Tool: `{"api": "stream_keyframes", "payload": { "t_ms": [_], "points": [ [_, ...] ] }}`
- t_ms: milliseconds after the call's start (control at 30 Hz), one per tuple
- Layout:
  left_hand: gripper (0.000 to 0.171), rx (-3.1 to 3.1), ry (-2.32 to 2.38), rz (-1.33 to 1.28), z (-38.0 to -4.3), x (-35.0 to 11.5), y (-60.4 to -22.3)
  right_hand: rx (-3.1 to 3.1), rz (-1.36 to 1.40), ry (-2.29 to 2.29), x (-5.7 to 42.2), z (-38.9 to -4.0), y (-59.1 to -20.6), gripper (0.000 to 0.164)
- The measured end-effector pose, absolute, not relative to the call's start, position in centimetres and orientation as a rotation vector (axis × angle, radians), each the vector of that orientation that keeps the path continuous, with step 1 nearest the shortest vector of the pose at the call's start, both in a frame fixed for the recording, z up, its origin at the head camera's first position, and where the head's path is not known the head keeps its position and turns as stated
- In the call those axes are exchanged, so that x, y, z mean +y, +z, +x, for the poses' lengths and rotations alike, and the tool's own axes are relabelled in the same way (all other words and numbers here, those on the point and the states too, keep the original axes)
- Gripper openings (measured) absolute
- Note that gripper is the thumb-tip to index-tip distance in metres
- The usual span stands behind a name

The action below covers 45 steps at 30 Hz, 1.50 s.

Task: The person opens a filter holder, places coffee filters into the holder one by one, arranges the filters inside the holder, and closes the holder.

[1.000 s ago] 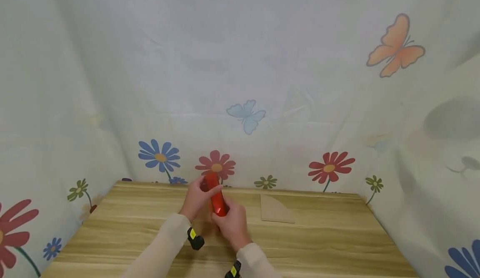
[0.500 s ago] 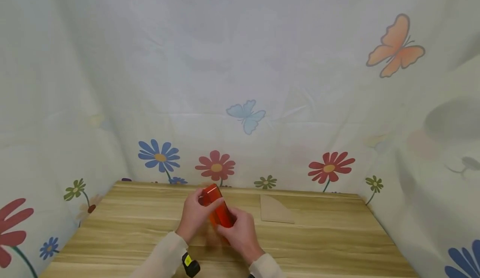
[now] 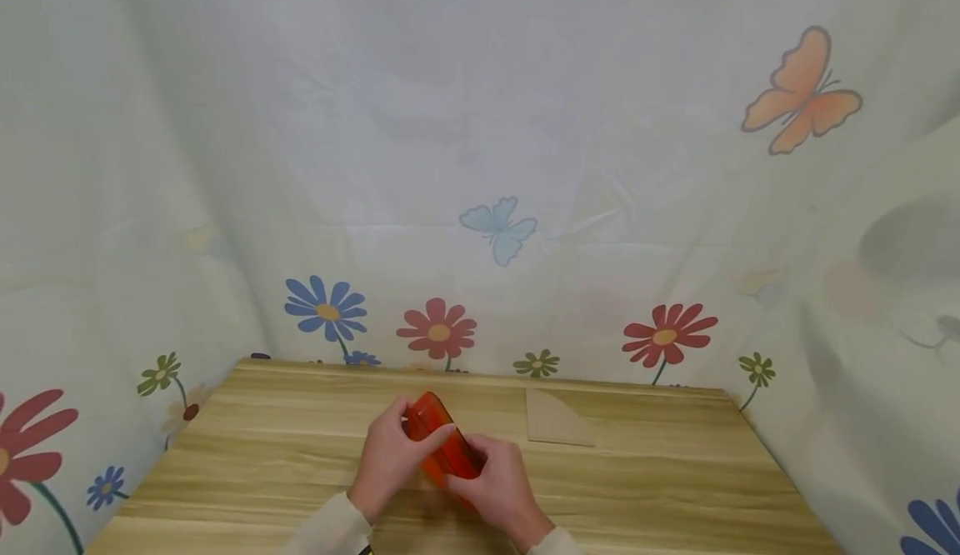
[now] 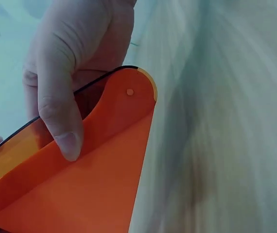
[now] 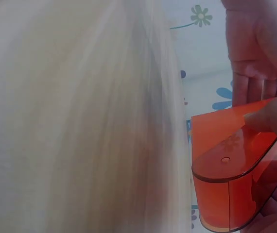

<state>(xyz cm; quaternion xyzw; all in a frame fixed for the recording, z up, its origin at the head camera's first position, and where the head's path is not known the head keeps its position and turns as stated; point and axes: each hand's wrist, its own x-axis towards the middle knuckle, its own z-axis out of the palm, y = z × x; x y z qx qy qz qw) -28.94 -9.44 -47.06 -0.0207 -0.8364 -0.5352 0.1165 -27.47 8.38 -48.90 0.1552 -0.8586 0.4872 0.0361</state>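
Both hands hold an orange-red, see-through plastic piece (image 3: 450,459) tilted over the table. It has a flat wedge-shaped face (image 4: 90,184), a raised curved wall and a rounded end with a small round dot. The left hand (image 3: 390,459) grips its far left end, thumb laid across the near face in the left wrist view. At the nearer right end, the right hand (image 3: 498,480) pinches it between thumb and fingers. The right wrist view shows the other rounded end (image 5: 226,170) with a dark edge line. Its underside is hidden by the hands.
A tan quarter-circle board (image 3: 555,419) lies flat on the wood-grain table (image 3: 660,488), right of the hands. Behind stands a pale cloth backdrop (image 3: 570,138) printed with flowers and butterflies, which also closes off both sides.
Both hands have brought the orange-red piece lower and nearer the body, turning it so that its lower end swings right and more of its side shows. The board has stayed put.
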Motion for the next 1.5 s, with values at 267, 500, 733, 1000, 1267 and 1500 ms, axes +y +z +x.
{"api": "stream_keyframes", "payload": {
  "t_ms": [267,500,733,1000,1267,1500],
  "points": [
    [0.053,-2.511,-1.49,-0.088,-27.4,-9.1,-47.7,-2.638,0.572,1.535,9.6,-26.3,-49.4,0.038],
    [0.058,-2.593,-1.416,-0.15,-26.1,-9.2,-47.7,-2.635,0.684,1.554,10.8,-25.9,-49.7,0.034],
    [0.057,-2.594,-1.528,-0.246,-25.7,-10.1,-48.0,-2.65,0.731,1.627,11.6,-26.0,-49.9,0.033],
    [0.059,-2.584,-1.68,-0.564,-26.3,-12.0,-48.8,-2.653,0.797,1.719,12.6,-26.5,-49.7,0.035],
    [0.051,-2.591,-1.862,-0.872,-26.8,-13.1,-49.4,-2.614,0.997,1.744,13.2,-27.0,-49.4,0.032],
    [0.045,-2.623,-1.874,-0.883,-26.7,-13.2,-49.7,-2.619,1.109,1.714,13.3,-27.4,-49.5,0.033]
  ]
}}
